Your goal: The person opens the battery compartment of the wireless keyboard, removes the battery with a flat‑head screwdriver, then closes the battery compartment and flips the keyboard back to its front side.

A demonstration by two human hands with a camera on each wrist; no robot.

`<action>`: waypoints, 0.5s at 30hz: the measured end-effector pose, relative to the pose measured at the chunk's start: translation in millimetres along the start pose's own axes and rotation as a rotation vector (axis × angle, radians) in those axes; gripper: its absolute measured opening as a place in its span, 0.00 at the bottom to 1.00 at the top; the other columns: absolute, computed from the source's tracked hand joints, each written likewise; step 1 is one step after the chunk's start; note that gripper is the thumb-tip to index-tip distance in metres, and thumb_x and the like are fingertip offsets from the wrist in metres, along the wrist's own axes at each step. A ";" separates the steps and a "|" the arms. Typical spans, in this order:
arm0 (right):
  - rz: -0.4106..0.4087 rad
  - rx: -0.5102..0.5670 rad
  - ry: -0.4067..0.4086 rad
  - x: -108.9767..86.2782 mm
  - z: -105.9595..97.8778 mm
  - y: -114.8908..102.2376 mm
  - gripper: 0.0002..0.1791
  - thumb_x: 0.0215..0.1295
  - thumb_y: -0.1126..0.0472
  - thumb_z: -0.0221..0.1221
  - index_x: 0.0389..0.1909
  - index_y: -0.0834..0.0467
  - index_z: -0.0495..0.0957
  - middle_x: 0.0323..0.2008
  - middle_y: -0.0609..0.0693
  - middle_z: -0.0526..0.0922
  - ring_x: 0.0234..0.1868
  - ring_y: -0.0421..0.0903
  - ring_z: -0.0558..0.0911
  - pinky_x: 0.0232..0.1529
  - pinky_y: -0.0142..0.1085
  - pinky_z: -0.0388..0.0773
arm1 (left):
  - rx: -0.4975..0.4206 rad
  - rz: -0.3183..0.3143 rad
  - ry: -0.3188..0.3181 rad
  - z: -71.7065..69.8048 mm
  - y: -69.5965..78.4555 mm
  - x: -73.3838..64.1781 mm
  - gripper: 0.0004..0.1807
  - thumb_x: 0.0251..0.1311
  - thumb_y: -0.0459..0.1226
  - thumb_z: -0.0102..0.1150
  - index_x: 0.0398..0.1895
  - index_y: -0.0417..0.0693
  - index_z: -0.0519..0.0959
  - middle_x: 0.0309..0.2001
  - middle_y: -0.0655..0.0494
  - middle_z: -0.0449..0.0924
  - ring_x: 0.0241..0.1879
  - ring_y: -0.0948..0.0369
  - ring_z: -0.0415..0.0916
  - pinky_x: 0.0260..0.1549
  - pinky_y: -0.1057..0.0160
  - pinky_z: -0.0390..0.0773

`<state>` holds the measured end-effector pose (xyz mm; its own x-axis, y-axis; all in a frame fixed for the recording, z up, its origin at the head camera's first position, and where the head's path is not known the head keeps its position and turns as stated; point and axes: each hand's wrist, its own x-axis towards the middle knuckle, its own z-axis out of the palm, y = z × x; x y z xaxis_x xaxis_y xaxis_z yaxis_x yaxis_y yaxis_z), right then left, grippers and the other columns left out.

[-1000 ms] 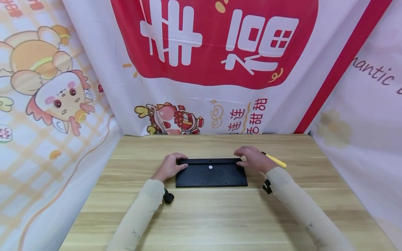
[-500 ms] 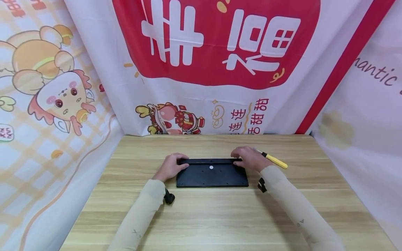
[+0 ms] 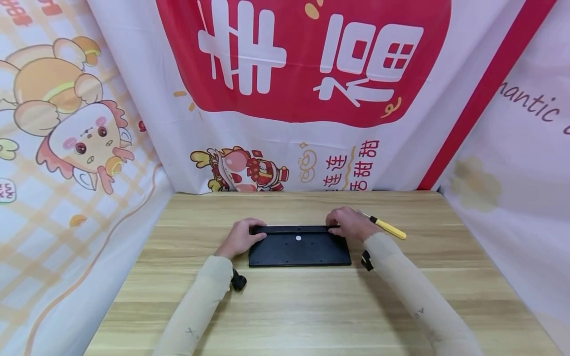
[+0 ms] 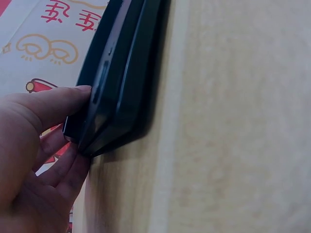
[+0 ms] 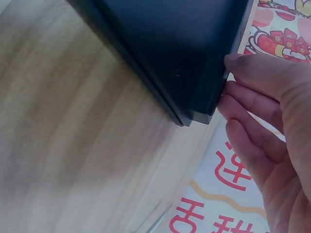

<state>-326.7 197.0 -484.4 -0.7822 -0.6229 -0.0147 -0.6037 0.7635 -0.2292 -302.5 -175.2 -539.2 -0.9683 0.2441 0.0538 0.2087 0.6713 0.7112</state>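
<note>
A flat black keyboard (image 3: 303, 252) lies underside up on the table, with small screw holes, a white round sticker (image 3: 298, 238) and a raised ridge along its far edge. My left hand (image 3: 240, 238) grips the far left corner. In the left wrist view, its thumb (image 4: 63, 104) lies on the ridge and the other fingers reach around behind. At the far right, my right hand (image 3: 351, 224) pinches the ridge. The right wrist view shows this thumb (image 5: 257, 73) at the ridge's edge, with fingertips against the back side.
A screwdriver (image 3: 389, 228) with a yellow and black handle lies just right of my right hand, its shaft partly hidden. The wooden table (image 3: 294, 316) meets a printed cloth backdrop (image 3: 285, 148) at its far edge. More printed cloth hangs at both sides.
My right hand has shifted a little to the left along the ridge, uncovering the screwdriver's metal shaft. The left hand and the keyboard have stayed put.
</note>
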 end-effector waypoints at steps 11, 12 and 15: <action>0.020 -0.032 -0.089 12.0 -9.2 -3.4 0.03 0.66 0.62 0.72 0.39 0.54 0.90 0.36 0.46 0.88 0.37 0.40 0.83 0.46 0.40 0.87 | -0.002 0.007 0.003 -0.8 0.3 0.0 0.15 0.68 0.40 0.71 0.56 0.52 0.87 0.62 0.50 0.84 0.69 0.48 0.77 0.73 0.43 0.72; 0.033 -0.029 -0.104 13.1 -9.7 -3.5 0.03 0.66 0.62 0.72 0.39 0.54 0.90 0.36 0.46 0.89 0.37 0.40 0.83 0.47 0.40 0.87 | -0.002 0.006 0.001 -0.7 0.2 0.0 0.15 0.68 0.40 0.71 0.56 0.52 0.87 0.62 0.50 0.84 0.69 0.48 0.77 0.73 0.43 0.73; 0.072 -0.009 -0.142 15.9 -11.1 -4.0 0.02 0.67 0.61 0.72 0.38 0.52 0.89 0.36 0.46 0.88 0.38 0.41 0.83 0.49 0.41 0.87 | -0.001 0.004 -0.002 -0.6 0.2 0.0 0.15 0.68 0.40 0.71 0.56 0.51 0.87 0.63 0.50 0.84 0.69 0.48 0.76 0.73 0.43 0.72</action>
<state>-338.4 186.0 -473.0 -0.7941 -0.5840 -0.1684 -0.5490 0.8080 -0.2137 -302.5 -175.4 -538.6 -0.9672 0.2479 0.0554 0.2123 0.6695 0.7118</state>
